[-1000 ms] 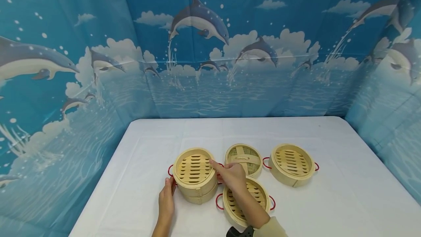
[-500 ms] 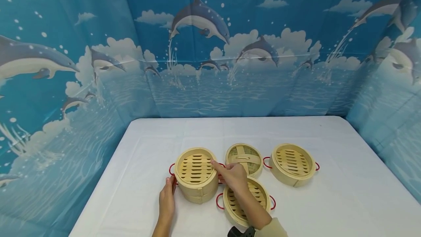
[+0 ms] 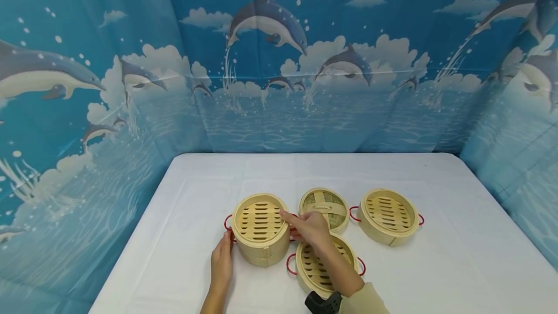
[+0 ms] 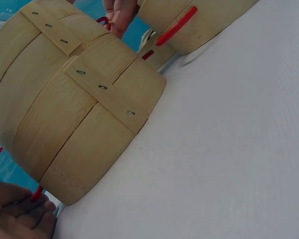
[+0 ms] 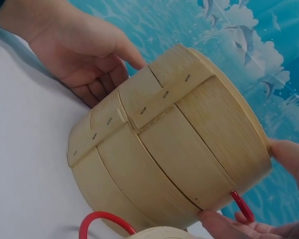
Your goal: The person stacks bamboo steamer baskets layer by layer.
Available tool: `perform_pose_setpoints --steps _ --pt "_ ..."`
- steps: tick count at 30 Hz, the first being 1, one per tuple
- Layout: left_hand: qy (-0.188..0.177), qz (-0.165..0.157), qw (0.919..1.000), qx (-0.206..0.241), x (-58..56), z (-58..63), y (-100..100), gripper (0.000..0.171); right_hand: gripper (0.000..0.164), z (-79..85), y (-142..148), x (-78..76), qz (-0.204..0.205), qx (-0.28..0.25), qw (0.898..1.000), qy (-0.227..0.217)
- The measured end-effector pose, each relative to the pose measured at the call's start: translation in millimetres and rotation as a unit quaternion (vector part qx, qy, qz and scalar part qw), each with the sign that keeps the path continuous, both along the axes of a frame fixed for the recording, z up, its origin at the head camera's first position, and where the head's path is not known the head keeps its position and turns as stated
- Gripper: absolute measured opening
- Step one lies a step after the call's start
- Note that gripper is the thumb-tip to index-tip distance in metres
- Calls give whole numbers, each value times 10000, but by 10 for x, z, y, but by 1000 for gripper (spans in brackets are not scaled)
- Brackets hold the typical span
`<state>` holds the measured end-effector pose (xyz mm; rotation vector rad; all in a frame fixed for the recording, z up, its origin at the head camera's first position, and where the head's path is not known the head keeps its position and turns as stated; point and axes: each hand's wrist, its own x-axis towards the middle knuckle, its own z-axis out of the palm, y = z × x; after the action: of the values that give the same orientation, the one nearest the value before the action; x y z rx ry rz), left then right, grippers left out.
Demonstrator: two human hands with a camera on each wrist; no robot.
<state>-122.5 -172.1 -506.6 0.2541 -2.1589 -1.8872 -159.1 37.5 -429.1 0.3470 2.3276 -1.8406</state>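
Note:
Two round bamboo steamer baskets are stacked at the table's left-centre, the upper basket (image 3: 260,222) showing its slotted floor and the lower basket (image 4: 84,154) resting on the cloth. At the stack's left side is my left hand (image 3: 222,261), its curled fingers around the lower basket's red handle (image 4: 37,193). From the right, my right hand (image 3: 311,229) grips the upper basket, thumb over its rim and fingers below by a red handle (image 5: 242,206). The staple-joined seams of both tiers face the wrist cameras. The right forearm partly covers another steamer basket (image 3: 308,275) in front.
A woven bamboo lid (image 3: 335,221) with a strap handle lies just behind the right hand. Farther right stands a single steamer basket (image 3: 389,217) with red handles. White cloth covers the table (image 3: 462,265); a blue dolphin-print curtain (image 3: 261,125) encloses its back and sides.
The head view has shifted slightly. Both hands keep their places at the stack, and the stacked baskets show hardly any movement.

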Motion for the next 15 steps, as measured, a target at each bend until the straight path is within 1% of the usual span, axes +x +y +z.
perform_pose_setpoints --steps 4,9,15 --pt "-40 43 10000 -80 0 17 5 47 55 12 16 -27 64 9 9999 -96" --pt "-49 61 9998 -177 -16 18 8 45 56 18 36 -65 88 38 9999 -96" --pt "-132 84 9996 -226 -8 -14 -2 49 55 -6 19 -36 60 -101 9999 -94"
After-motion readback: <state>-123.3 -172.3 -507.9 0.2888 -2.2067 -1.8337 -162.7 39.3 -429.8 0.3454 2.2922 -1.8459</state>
